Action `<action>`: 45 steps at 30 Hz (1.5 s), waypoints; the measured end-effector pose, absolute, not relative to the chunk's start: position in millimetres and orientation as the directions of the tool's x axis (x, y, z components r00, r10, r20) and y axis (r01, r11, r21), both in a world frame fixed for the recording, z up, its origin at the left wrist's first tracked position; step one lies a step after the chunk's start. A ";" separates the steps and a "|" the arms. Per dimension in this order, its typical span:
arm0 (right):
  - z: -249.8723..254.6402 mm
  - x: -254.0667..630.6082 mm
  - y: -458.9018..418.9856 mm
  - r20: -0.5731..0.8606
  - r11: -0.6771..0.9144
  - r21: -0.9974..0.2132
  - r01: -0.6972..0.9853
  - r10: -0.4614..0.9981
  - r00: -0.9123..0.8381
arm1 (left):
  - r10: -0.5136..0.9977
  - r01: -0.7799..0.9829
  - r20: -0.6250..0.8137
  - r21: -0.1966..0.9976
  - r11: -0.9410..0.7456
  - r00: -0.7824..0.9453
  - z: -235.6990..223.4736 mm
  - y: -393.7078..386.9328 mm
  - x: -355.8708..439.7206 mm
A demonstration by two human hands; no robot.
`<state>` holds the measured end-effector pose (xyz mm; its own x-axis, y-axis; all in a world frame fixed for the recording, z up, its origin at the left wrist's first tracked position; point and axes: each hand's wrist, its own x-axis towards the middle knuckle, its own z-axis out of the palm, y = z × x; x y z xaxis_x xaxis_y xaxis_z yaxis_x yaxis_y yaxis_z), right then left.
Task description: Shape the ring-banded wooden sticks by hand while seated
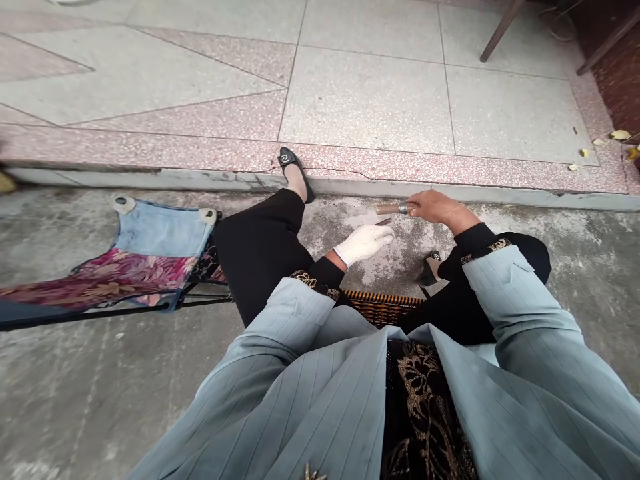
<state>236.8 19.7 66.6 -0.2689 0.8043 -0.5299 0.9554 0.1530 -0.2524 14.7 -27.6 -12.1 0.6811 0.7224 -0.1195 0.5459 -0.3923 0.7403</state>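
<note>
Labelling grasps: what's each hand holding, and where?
Right hand: stick, gripped beside its silver band. Left hand: apparently a dark strip; the hold itself is hidden.

A pale blue pinstriped jacket (310,387) goes with black trousers (257,250), black shoes (291,160) and one white knitted glove (361,244).

The handle (389,209) looks like smooth, matt wood, bound with a shiny ring (403,208) of silvery metal. The glove (361,245) is white knit, matt and finely ribbed; the coat (320,387), smooth pinstriped cloth. The wicker (385,307) has glossy woven strands. The folding chair (163,230) pairs faded denim with printed cloth. Speckled terrazzo (370,100) meets rough, matt, stained concrete (150,367).
</note>
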 end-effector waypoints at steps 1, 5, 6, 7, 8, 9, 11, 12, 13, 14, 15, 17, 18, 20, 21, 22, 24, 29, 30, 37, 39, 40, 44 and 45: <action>65.3 236.9 18.5 -0.587 0.189 -0.231 0.955 0.755 -0.291 | 0.727 0.562 -0.111 0.716 -0.414 0.677 -10.8 -27.1 13.6; 63.2 236.9 13.3 -0.823 0.257 -0.396 0.882 0.326 -0.465 | 0.718 0.552 -0.084 0.702 -0.449 0.691 -7.9 -22.1 8.3; 64.7 237.3 12.6 -0.810 0.222 -0.496 0.840 0.230 -0.539 | 0.712 0.533 -0.087 0.727 -0.433 0.697 -8.6 -20.6 7.4; 67.1 238.2 12.3 -0.766 0.177 -0.592 0.786 0.178 -0.617 | 0.708 0.513 -0.101 0.760 -0.398 0.699 -10.0 -19.3 6.8; 70.0 239.7 12.4 -0.702 0.132 -0.676 0.725 0.182 -0.688 | 0.710 0.491 -0.123 0.802 -0.341 0.693 -12.1 -18.3 6.5; 72.9 241.8 12.9 -0.628 0.097 -0.745 0.659 0.231 -0.743 | 0.716 0.467 -0.144 0.840 -0.277 0.683 -14.8 -17.9 6.6; 76.9 246.5 14.7 -0.493 0.041 -0.826 0.563 0.433 -0.755 | 0.749 0.432 -0.198 0.893 -0.128 0.632 -20.6 -18.8 7.8; 77.2 248.5 15.7 -0.444 0.006 -0.850 0.526 0.530 -0.723 | 0.761 0.431 -0.205 0.896 -0.107 0.616 -23.2 -20.2 8.9; 76.1 249.7 16.7 -0.410 -0.025 -0.864 0.503 0.614 -0.675 | 0.748 0.427 -0.218 0.899 -0.095 0.626 -25.1 -22.1 10.3; 73.8 249.7 17.5 -0.395 -0.050 -0.863 0.502 0.687 -0.610 | 0.727 0.394 -0.218 0.916 -0.077 0.651 -26.2 -24.4 11.9; 70.7 248.6 18.1 -0.390 -0.063 -0.847 0.528 0.749 -0.536 | 0.700 0.378 -0.211 0.921 -0.090 0.682 -26.5 -26.8 13.5; 63.7 242.7 17.9 -0.409 -0.055 -0.740 0.670 0.828 -0.384 | 0.665 0.364 -0.183 0.921 -0.143 0.724 -24.7 -31.1 16.1; 60.5 238.6 17.2 -0.430 -0.036 -0.645 0.763 0.843 -0.324 | 0.657 0.370 -0.170 0.912 -0.178 0.735 -23.0 -32.5 16.7; 56.1 229.8 14.5 -0.501 0.056 -0.414 0.909 0.819 -0.279 | 0.664 0.398 -0.150 0.886 -0.239 0.733 -19.0 -33.1 16.1; 54.9 226.3 12.8 -0.556 0.126 -0.315 0.941 0.778 -0.291 | 0.669 0.412 -0.146 0.874 -0.258 0.729 -17.1 -32.1 14.8; 54.6 224.0 11.2 -0.624 0.198 -0.255 0.946 0.714 -0.318 | 0.681 0.426 -0.147 0.866 -0.262 0.718 -15.3 -30.4 12.9; 56.3 224.4 8.9 -0.755 0.289 -0.294 0.911 0.514 -0.407 | 0.719 0.444 -0.157 0.866 -0.229 0.677 -12.7 -25.8 8.4; 72.0 245.6 11.7 -0.565 0.084 -0.781 0.619 0.327 -0.758 | 0.795 0.404 -0.187 0.912 -0.079 0.577 -12.2 -17.3 2.5; 75.3 249.0 12.9 -0.493 0.035 -0.832 0.554 0.409 -0.768 | 0.800 0.382 -0.193 0.923 -0.049 0.569 -12.7 -17.3 3.2; 73.0 233.1 16.7 -0.398 -0.089 -0.789 0.607 0.827 -0.396 | 0.750 0.381 -0.153 0.914 -0.141 0.644 -8.7 -24.6 10.6; 68.3 224.1 16.1 -0.424 -0.011 -0.615 0.788 0.847 -0.319 | 0.733 0.429 -0.134 0.873 -0.230 0.667 -6.9 -25.9 10.0; 66.3 220.9 15.6 -0.453 0.049 -0.504 0.862 0.835 -0.313 | 0.728 0.447 -0.134 0.858 -0.254 0.672 -6.2 -26.0 9.1; 63.6 219.6 13.9 -0.729 0.260 -0.339 0.904 0.535 -0.427 | 0.736 0.491 -0.172 0.837 -0.240 0.654 -4.7 -22.5 3.3; 64.7 221.9 14.2 -0.774 0.250 -0.420 0.872 0.404 -0.488 | 0.742 0.497 -0.187 0.840 -0.219 0.644 -4.7 -20.9 1.9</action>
